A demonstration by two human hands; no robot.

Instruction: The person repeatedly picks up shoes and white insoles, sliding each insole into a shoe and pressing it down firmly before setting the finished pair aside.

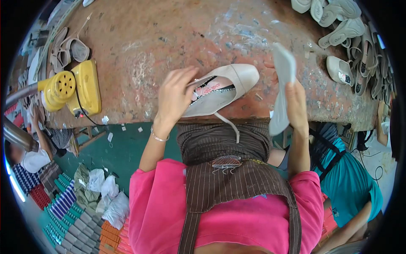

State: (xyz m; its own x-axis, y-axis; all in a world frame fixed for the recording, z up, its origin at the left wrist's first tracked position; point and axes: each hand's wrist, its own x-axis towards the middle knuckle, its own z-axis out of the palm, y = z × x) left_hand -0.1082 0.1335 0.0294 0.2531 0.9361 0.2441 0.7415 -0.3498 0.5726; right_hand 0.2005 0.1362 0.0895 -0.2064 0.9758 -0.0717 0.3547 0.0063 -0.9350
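Note:
A beige women's shoe rests on the worn table near its front edge, toe to the right. Its opening faces up, and a printed lining shows inside. One thin strap hangs from its near side over the table edge. My left hand is closed on the heel end, fingers curled at the rim. To the right of the toe, my right hand grips a pale grey insole, held up on edge and apart from the shoe. The fingers behind the insole are hidden.
A yellow lamp-like device with a cable stands at the table's left, sandals behind it. Pale insoles and more shoes are heaped at the right. Beside me on the right is a person in a teal shirt.

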